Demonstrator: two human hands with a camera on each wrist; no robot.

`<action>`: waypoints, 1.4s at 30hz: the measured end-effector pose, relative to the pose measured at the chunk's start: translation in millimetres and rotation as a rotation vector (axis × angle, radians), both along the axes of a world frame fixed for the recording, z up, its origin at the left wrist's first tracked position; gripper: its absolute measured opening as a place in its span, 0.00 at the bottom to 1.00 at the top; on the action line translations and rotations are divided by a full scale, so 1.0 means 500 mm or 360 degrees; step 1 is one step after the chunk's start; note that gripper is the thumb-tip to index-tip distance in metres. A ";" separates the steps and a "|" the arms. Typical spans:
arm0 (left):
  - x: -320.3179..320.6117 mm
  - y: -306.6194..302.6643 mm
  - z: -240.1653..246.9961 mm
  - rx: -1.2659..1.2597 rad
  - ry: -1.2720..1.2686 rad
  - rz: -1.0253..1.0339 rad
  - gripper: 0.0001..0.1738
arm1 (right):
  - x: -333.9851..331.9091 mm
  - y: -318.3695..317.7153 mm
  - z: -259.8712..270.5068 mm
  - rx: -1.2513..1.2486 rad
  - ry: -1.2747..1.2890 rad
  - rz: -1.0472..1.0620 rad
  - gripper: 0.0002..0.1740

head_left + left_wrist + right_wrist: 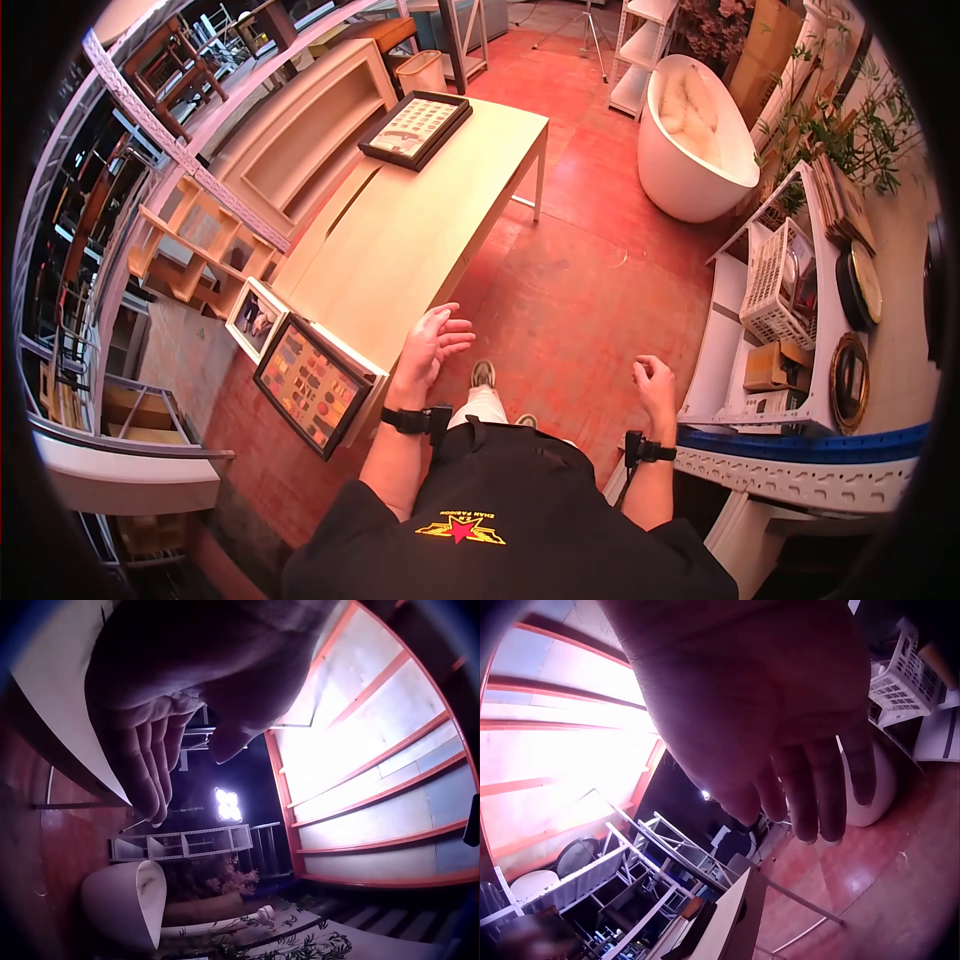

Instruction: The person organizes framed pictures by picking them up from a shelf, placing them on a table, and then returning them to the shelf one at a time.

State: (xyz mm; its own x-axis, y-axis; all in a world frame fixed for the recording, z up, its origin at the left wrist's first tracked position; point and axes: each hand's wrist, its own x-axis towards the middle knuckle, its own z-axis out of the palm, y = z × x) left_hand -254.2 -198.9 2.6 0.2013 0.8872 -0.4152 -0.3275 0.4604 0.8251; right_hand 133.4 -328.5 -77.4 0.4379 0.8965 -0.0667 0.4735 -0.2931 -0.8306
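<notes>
Between a pale wooden table (420,230) and a white shelving unit (725,330), a person in a black shirt stands on the red floor (580,280) of a crowded furniture store room with both hands empty. The left hand (432,345) hovers just off the near corner of the table, fingers relaxed and lightly spread, touching nothing; the left wrist view shows the same loose, nearly straight fingers (150,765) against the table edge. The right hand (655,385) hangs near the front of the shelving, loosely curled around nothing, its fingers (817,787) slack in the right wrist view. Nearest the left hand, a framed display board (312,385) leans against the table's near end, filled with what may be coloured samples, though they are too small to make out; a smaller framed picture (256,318) leans just beside it. A black-framed tray (415,128) lies on the far end of the table, well apart from either hand. On this showing nothing has been picked up or moved into place: every frame sits untouched, so any handling is all yet to do. A white bathtub (695,140) stands beyond, and a white basket (785,285) rests on the shelving.
</notes>
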 end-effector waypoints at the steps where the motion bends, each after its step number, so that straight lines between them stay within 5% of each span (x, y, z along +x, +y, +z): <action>1: -0.003 0.013 -0.011 -0.0002 -0.0001 0.0016 0.22 | 0.003 0.012 -0.001 -0.0003 -0.0005 0.0004 0.13; 14: 0.005 0.321 -0.073 -0.0132 -0.0058 0.0035 0.24 | 0.032 0.266 -0.024 -0.0110 -0.0139 0.0023 0.14; 24: -0.054 0.536 -0.104 -0.0175 -0.0113 0.0086 0.25 | -0.083 0.581 0.096 -0.0154 -0.0249 0.0226 0.16; 42: -0.239 0.489 -0.163 -0.0367 -0.0061 0.0843 0.21 | -0.248 0.941 0.049 -0.0332 -0.0461 0.1054 0.21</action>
